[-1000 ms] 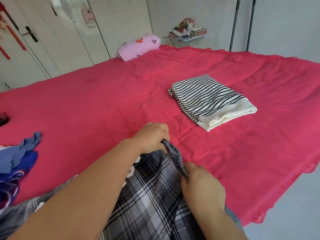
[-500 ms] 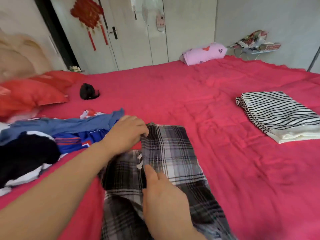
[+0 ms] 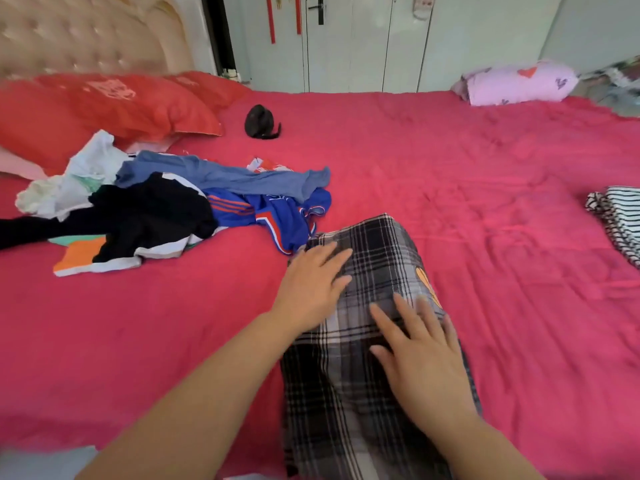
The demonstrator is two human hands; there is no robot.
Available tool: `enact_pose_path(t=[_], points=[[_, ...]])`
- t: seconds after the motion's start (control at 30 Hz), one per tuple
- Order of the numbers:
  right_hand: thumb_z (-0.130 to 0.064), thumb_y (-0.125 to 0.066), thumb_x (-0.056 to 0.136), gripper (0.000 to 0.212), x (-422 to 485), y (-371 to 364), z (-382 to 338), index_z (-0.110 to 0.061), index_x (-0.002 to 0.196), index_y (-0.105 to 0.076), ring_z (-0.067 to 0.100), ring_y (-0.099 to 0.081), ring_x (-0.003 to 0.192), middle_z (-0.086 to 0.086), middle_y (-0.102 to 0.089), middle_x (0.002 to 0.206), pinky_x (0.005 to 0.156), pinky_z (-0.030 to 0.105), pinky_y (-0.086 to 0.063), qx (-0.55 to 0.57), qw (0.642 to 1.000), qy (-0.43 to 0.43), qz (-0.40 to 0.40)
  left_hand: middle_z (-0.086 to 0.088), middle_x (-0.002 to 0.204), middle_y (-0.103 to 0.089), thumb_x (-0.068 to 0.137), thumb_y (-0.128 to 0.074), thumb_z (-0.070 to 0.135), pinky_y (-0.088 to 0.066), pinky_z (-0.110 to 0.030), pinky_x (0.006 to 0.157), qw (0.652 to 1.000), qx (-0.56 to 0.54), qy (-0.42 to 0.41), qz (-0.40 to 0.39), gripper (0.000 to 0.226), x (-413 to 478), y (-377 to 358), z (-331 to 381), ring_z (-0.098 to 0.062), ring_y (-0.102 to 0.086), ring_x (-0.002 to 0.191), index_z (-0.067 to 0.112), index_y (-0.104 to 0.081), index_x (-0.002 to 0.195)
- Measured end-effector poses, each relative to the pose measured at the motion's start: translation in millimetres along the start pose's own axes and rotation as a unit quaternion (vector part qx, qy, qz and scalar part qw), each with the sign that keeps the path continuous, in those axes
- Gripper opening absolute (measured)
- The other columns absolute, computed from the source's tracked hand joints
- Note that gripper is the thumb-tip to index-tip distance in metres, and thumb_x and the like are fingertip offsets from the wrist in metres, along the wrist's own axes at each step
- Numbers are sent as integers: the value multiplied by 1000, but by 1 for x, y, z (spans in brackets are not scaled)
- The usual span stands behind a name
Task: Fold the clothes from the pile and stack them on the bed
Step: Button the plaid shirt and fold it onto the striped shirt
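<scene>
Plaid garment (image 3: 367, 327): flat on red bedspread (image 3: 485, 220), near edge | Left hand (image 3: 311, 289): fingers straight, pressing its left side | Right hand (image 3: 422, 358): fingers spread, flat on its middle | Unfolded pile (image 3: 166, 209): just left, blue shirt (image 3: 284, 216) touching plaid | Striped folded garment (image 3: 620, 223): far right | Red pillows (image 3: 114, 105), black item (image 3: 261, 123), pink pillow (image 3: 516, 83): beyond.

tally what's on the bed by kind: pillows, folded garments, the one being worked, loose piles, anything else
Red pillows: 2
Pink heart-print pillow: 1
Folded striped garment: 1
Plaid garment, under left hand and right hand: 1
Loose clothes pile: 1, pieces not countable
Small black item: 1
Total: 7
</scene>
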State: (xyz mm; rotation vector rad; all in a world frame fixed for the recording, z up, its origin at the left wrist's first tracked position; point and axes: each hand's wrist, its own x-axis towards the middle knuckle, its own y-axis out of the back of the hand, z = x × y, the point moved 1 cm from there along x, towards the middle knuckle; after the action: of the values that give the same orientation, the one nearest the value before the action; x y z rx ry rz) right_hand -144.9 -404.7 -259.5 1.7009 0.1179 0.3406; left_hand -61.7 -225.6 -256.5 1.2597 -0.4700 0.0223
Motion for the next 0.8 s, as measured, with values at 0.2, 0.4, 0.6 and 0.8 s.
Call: enact_pose_path(t=[0.2,0.4,0.6,0.8], points=[[-56,2,94,71,1,-38,14,-30,124,-57,38,-51,121,4,-54,134,88,57,-47,-68,993,-22,-92,7,157,11,90,-23,66,9,-50,114,971,60,132,-188,67,-16,-42,-12,-22,11,144,42,4,146],[-50,-25,87,55,36,-1,26,-27,130,-52,32,-55,114,2,-59,127,95,46,-45,124,992,14,0,3,151,-27,91,-35,59,1,-50,114,984,112,86,-107,60,14,-17,-11,-20,-20,141,31,-28,144],[-11,-44,94,44,128,24,74,-18,137,-43,28,-48,120,13,-52,131,97,35,-37,185,981,-40,32,-4,144,-40,98,-33,40,-20,-46,113,992,0,120,-41,51,53,-8,-24,-23,-35,133,17,-31,144],[-24,-34,100,44,182,13,72,-22,144,-30,22,-41,129,5,-46,141,97,25,-32,238,961,64,-128,-2,141,-43,99,-25,43,-9,-43,115,992,-6,104,-71,51,68,-43,-28,-20,-34,133,22,-28,145]])
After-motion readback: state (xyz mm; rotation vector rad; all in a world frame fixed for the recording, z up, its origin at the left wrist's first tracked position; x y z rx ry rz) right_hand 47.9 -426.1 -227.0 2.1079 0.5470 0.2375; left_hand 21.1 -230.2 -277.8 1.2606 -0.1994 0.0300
